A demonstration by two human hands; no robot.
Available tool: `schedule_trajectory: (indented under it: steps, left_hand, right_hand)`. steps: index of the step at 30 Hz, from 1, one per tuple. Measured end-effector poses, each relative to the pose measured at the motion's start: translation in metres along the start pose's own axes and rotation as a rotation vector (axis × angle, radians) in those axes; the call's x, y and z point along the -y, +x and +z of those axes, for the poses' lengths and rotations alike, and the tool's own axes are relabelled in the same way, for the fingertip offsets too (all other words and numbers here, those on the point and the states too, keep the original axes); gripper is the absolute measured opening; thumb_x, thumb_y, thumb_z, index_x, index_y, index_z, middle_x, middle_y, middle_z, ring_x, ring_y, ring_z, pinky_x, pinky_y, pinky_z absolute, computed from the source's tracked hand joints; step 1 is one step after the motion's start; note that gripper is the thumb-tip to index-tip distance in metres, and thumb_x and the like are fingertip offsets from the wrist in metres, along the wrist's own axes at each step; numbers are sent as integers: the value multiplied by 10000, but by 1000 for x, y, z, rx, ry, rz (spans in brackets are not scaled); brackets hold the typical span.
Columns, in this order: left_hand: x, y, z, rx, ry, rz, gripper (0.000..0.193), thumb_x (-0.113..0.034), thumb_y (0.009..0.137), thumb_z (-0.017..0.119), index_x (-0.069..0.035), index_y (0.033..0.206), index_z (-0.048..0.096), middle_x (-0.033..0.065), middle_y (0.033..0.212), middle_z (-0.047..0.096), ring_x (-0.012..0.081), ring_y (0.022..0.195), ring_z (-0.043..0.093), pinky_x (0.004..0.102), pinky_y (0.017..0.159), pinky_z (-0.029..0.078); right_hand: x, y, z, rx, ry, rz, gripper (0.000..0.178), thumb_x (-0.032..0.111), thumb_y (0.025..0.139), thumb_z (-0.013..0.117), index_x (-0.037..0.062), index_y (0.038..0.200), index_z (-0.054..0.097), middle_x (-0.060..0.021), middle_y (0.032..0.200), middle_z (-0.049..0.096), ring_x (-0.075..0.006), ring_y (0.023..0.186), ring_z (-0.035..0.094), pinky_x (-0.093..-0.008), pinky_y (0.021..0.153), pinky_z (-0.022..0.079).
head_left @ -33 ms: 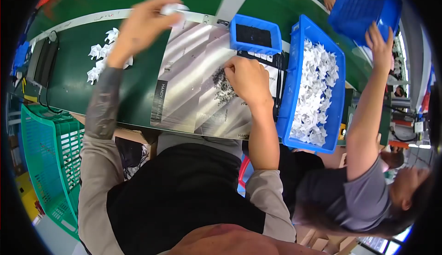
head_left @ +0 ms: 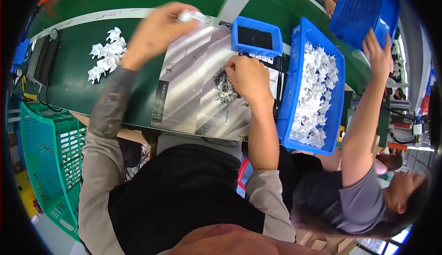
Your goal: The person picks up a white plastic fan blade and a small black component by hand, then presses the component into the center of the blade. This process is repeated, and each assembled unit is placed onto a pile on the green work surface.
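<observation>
My left hand is raised over the far left part of the metallic-looking printed sheet. Between its thumb and fingers is a white pointed plastic piece, slightly blurred. My right hand rests on the sheet with fingers curled together, at the edge of a scatter of small dark parts. Whatever its fingertips pinch, if anything, is hidden. Left of the sheet, several similar white pieces lie in a group on the green table.
A small blue bin with black contents stands beyond my right hand. To its right, a long blue tray holds many white pieces. A co-worker's hand grips a raised blue crate. A green crate stands lower left.
My left hand has moved right with the white piece, from above the white group toward the sheet. My right hand stays at the dark parts. The co-worker's arm has shifted slightly.
</observation>
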State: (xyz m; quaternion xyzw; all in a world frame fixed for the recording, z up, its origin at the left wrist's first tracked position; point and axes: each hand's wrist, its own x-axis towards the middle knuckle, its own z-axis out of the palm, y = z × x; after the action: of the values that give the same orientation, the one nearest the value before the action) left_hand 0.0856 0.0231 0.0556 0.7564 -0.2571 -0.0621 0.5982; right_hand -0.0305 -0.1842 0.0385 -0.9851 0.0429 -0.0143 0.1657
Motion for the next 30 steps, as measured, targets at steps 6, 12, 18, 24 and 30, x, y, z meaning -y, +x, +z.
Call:
schedule_trajectory:
  steps: [6, 12, 18, 24, 30]
  left_hand:
    - [38, -24, 47, 39, -401, -200, 310, -147, 866, 682, 5, 1111, 567, 65, 947, 652, 92, 795, 617, 221, 688, 486]
    - [40, -18, 41, -84, -521, -221, 281, -132, 870, 672, 15, 1073, 545, 69, 930, 641, 122, 788, 648, 235, 640, 502]
    - [27, -27, 44, -20, -507, -268, 288, -123, 881, 654, -2, 1116, 539, 73, 945, 644, 139, 831, 662, 229, 653, 521]
    - [31, -41, 58, 110, -609, -223, 351, -77, 884, 632, -41, 1222, 545, 44, 881, 631, 79, 703, 603, 196, 587, 467]
    - [31, -55, 72, 224, -541, -219, 467, -17, 852, 622, -76, 1305, 527, -27, 700, 545, 21, 599, 456, 196, 536, 369]
  right_hand:
    - [4, 28, 13, 164, -95, 33, 160, 181, 762, 638, 72, 849, 716, -162, 809, 686, -349, 794, 661, -424, 732, 523]
    - [19, 39, 17, 134, -288, 15, 171, 183, 728, 654, 25, 776, 696, -193, 777, 675, -370, 803, 663, -436, 715, 529]
    - [27, 35, 13, 261, -293, -17, 160, 142, 717, 654, 6, 798, 676, -188, 797, 678, -332, 770, 671, -400, 666, 530]
    - [1, -11, 25, -153, 646, -63, 47, 20, 744, 639, 11, 790, 633, -121, 830, 644, -215, 695, 623, -301, 620, 500]
    - [3, -14, 43, -516, 746, -324, 123, -62, 713, 671, 17, 792, 620, -77, 909, 535, -159, 770, 540, -258, 629, 467]
